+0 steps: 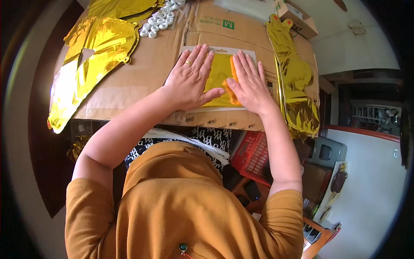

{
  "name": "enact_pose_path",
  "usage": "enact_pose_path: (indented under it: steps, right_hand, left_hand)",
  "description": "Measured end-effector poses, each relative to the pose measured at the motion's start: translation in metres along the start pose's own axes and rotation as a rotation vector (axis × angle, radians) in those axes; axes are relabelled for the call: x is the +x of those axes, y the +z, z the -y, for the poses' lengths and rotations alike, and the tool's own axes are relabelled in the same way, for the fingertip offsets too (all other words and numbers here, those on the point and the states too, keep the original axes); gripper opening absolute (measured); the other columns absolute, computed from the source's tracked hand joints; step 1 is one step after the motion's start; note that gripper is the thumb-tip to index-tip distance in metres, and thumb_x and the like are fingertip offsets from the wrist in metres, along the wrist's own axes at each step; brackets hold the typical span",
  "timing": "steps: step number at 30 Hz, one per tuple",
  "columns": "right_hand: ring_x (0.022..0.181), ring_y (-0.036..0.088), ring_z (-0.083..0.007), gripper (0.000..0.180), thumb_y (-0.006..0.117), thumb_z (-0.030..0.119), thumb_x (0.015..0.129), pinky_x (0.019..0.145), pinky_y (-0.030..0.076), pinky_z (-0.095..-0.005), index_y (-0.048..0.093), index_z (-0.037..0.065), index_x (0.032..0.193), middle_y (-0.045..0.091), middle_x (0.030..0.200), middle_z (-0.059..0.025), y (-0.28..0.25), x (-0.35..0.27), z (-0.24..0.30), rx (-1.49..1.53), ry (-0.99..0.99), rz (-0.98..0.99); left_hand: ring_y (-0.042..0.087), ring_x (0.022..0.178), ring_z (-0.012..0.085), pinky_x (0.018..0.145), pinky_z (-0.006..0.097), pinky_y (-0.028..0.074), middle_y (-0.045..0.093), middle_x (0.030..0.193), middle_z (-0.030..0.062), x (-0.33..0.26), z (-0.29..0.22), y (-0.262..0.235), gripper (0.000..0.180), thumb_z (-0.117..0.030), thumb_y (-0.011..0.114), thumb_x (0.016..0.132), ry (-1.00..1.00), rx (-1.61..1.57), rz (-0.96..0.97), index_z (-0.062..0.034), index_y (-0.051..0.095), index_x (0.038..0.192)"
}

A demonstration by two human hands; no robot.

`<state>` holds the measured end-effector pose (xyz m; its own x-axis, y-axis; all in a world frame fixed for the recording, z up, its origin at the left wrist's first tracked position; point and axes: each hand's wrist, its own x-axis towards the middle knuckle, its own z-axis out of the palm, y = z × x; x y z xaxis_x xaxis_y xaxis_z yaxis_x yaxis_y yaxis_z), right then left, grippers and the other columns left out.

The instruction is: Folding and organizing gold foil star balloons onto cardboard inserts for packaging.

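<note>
My left hand (pixel 189 82) lies flat, fingers stretched out, over the left part of a flat packet (pixel 219 68). The packet has a pale border with a hang hole at the top, and shiny gold foil shows in it. Over its right side rests my right hand (pixel 252 87), also flat with fingers extended. A fuzzy orange strip (pixel 234 98) shows along the inner edge of the right hand; what it belongs to is partly hidden. Neither hand grips anything.
Cardboard (pixel 129 93) covers the worktop. Gold foil balloons lie flat at the left (pixel 105 41) and right (pixel 295 75). Several small white rolls (pixel 156 23) sit at the back, and a small carton (pixel 299 17) at the back right. Below is a red plastic basket (pixel 253 155).
</note>
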<state>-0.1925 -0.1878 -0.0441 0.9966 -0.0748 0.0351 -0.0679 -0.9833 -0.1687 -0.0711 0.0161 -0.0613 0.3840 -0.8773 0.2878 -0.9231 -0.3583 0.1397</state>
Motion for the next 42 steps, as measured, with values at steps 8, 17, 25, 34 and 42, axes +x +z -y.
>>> enact_pose_path:
  steps: [8, 17, 25, 34, 42]
  right_hand:
    - [0.153, 0.021, -0.0299, 0.072, 0.037, 0.048, 0.108, 0.123, 0.021, -0.0387, 0.022, -0.001, 0.157, 0.022, 0.164, -0.0207, -0.047, -0.015, -0.036, 0.953, 0.147, -0.169]
    - [0.15, 0.021, -0.044, 0.068, 0.039, 0.044, 0.107, 0.123, 0.021, -0.0473, 0.023, -0.001, 0.156, 0.022, 0.16, -0.0314, -0.01, -0.024, 0.006, 0.402, 0.119, -0.149]
    - [0.149, 0.029, -0.0388, 0.066, 0.042, 0.037, 0.108, 0.121, 0.027, -0.0441, 0.022, -0.002, 0.157, 0.027, 0.159, -0.0299, -0.012, -0.025, 0.005, 0.681, 0.151, -0.23]
    - [0.126, 0.059, -0.0271, 0.042, 0.06, 0.013, 0.1, 0.104, 0.048, -0.0359, 0.054, -0.002, 0.139, 0.059, 0.139, -0.0208, -0.028, -0.048, -0.004, 0.878, 0.469, -0.441]
    - [0.113, 0.064, -0.0301, 0.035, 0.074, 0.014, 0.087, 0.108, 0.042, -0.0483, 0.065, 0.001, 0.119, 0.069, 0.117, -0.0146, -0.001, -0.068, 0.04, 0.182, 0.283, -0.633]
  left_hand:
    - [0.018, 0.152, 0.0393, 0.124, 0.049, 0.014, 0.025, 0.16, 0.0286, 0.002, -0.005, 0.0, 0.099, -0.071, 0.035, 0.097, -0.023, -0.017, 0.005, 0.0105, 0.024, 0.153]
    - [0.023, 0.151, 0.039, 0.123, 0.049, 0.015, 0.027, 0.16, 0.0274, 0.013, 0.011, -0.004, 0.093, -0.065, 0.045, 0.097, 0.063, -0.077, 0.019, 0.0073, 0.027, 0.153]
    - [0.022, 0.151, 0.0398, 0.123, 0.05, 0.015, 0.024, 0.16, 0.0281, 0.009, 0.011, -0.004, 0.094, -0.067, 0.042, 0.096, 0.105, -0.049, 0.01, 0.0066, 0.028, 0.153]
    - [0.023, 0.149, 0.0426, 0.121, 0.05, 0.021, 0.025, 0.16, 0.0261, 0.018, 0.008, -0.013, 0.083, -0.05, 0.06, 0.094, 0.062, -0.318, -0.034, -0.0002, 0.031, 0.153]
    - [0.035, 0.14, 0.0454, 0.117, 0.051, 0.029, 0.038, 0.149, 0.027, 0.022, 0.007, -0.02, 0.077, -0.04, 0.067, 0.091, 0.094, -0.418, -0.04, 0.0006, 0.036, 0.149]
